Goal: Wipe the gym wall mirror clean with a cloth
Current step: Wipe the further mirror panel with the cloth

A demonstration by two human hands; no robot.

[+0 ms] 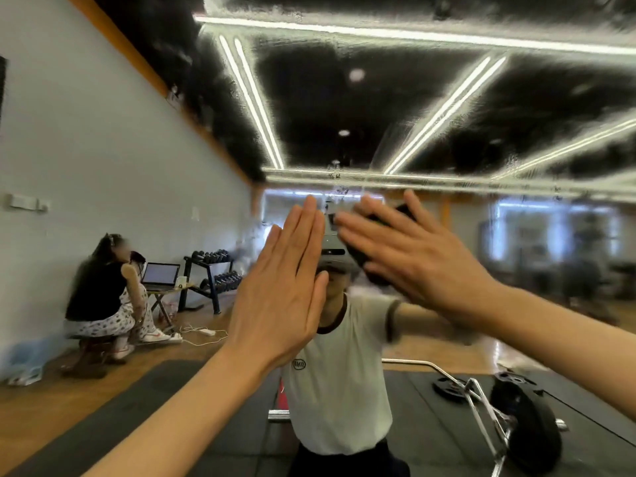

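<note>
Under the right hand (416, 256), a dark cloth (364, 259) presses flat against the mirror (447, 149).

Hands (347, 266) side by side before mirror (447, 115); barbell (516, 407) lower right.

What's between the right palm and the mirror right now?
A dark cloth, pressed flat under the right hand against the mirror, in the head view. The left hand lies flat on the glass with nothing under it.
</note>
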